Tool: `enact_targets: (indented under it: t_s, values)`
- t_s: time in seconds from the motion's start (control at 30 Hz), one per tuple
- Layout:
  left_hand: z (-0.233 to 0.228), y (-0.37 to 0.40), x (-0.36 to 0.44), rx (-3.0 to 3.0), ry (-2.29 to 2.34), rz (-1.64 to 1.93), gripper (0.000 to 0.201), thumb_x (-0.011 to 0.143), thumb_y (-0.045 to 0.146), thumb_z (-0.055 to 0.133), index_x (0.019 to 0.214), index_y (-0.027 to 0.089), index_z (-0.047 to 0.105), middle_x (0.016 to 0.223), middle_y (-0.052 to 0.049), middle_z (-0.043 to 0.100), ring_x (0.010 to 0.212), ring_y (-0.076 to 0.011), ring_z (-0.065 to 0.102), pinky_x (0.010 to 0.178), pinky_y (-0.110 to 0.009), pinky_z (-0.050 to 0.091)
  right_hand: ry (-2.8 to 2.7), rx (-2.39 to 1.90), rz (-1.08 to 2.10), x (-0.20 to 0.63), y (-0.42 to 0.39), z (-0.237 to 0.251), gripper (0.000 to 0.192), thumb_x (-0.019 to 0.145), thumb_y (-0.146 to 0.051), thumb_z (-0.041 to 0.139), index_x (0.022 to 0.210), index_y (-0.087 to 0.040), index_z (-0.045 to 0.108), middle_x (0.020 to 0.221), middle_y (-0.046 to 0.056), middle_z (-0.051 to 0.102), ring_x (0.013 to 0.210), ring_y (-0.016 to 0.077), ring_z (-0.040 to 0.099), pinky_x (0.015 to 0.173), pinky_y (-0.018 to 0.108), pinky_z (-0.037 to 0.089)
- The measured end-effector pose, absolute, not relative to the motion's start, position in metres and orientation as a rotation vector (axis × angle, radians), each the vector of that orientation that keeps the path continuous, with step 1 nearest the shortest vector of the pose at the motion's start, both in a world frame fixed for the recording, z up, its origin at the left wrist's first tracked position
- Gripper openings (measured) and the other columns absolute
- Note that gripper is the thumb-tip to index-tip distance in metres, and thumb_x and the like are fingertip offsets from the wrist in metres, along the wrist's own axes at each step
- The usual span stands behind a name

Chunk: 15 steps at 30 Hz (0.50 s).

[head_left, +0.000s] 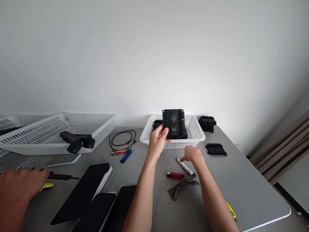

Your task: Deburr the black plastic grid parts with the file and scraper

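Observation:
My left hand (pixel 158 138) is closed on a black plastic panel (pixel 173 120) with notched, toothed sides. The panel stands upright over the front of a white plastic basket (pixel 198 133), which has more black panels (pixel 157 124) inside. My right hand (pixel 193 154) is low in front of the basket, fingers curled, its thumb against a white marker (pixel 185 167) with a black tip end. The far fingers of that hand are hidden. Closer to me are a red lighter (pixel 175 175) and a crumpled grey cloth (pixel 182 187).
Several stacked black panels (pixel 207 123) and one flat panel (pixel 216 149) lie right. To the left are a coiled cable (pixel 122 145), an orange lighter (pixel 119 151), a blue lighter (pixel 126 155), black slabs (pixel 83 193) and a large white basket (pixel 103 129). Another person's hand (pixel 24 185) reaches in at far left.

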<state>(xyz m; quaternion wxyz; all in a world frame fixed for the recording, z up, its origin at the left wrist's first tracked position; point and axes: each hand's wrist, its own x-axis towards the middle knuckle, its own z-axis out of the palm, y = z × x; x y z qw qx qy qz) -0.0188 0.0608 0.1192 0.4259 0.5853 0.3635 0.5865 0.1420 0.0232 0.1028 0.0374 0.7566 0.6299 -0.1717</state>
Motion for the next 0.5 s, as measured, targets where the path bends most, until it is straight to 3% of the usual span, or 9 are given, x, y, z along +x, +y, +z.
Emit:
enact_targets:
  t_s: [0.07,0.2,0.33,0.43,0.5]
  values:
    - [0.119,0.061,-0.020,1.454,0.908,1.476,0.059,0.078,0.060,0.066,0.117,0.015,0.065,0.066,0.002,0.058,0.046,-0.0083,0.053,0.045,-0.024,0.055,1.867,2.223,-0.568,0.136,0.030,0.090,0.046,0.064,-0.038,0.086,0.102,-0.018,0.070,0.106,0.013,0.072,0.105,0.0298,0.068,0.083,0.035,0.053]
    - [0.121,0.060,-0.022,1.441,0.924,1.462,0.060,0.078,0.061,0.066,0.117,0.015,0.066,0.066,0.002,0.057,0.049,-0.0104,0.056,0.045,-0.025,0.055,1.829,2.143,-0.609,0.130,0.040,0.071,0.030,0.062,-0.028,0.086,0.087,-0.018,0.072,0.087,0.010,0.074,0.095,0.0275,0.070,0.085,0.036,0.053]
    - [0.122,0.060,-0.024,1.438,0.933,1.465,0.062,0.077,0.061,0.066,0.118,0.014,0.066,0.068,0.000,0.059,0.053,-0.0134,0.059,0.046,-0.029,0.056,1.897,2.135,-0.633,0.131,0.043,0.065,0.023,0.060,-0.019,0.084,0.079,-0.016,0.071,0.081,0.008,0.072,0.087,0.0260,0.070,0.076,0.032,0.052]
    - [0.123,0.060,-0.025,1.444,0.955,1.465,0.060,0.078,0.061,0.065,0.118,0.015,0.066,0.072,-0.001,0.061,0.054,-0.0134,0.059,0.047,-0.029,0.057,2.001,2.154,-0.643,0.140,0.041,0.076,0.013,0.072,-0.027,0.075,0.076,-0.017,0.069,0.084,0.007,0.072,0.079,0.0211,0.068,0.064,0.026,0.046]
    - [0.123,0.059,-0.026,1.444,0.980,1.477,0.058,0.079,0.061,0.064,0.117,0.017,0.066,0.073,-0.001,0.061,0.054,-0.0123,0.059,0.047,-0.028,0.057,2.062,2.241,-0.597,0.152,0.036,0.090,0.019,0.085,-0.032,0.059,0.079,-0.017,0.068,0.086,0.008,0.071,0.074,0.0186,0.065,0.059,0.025,0.041]
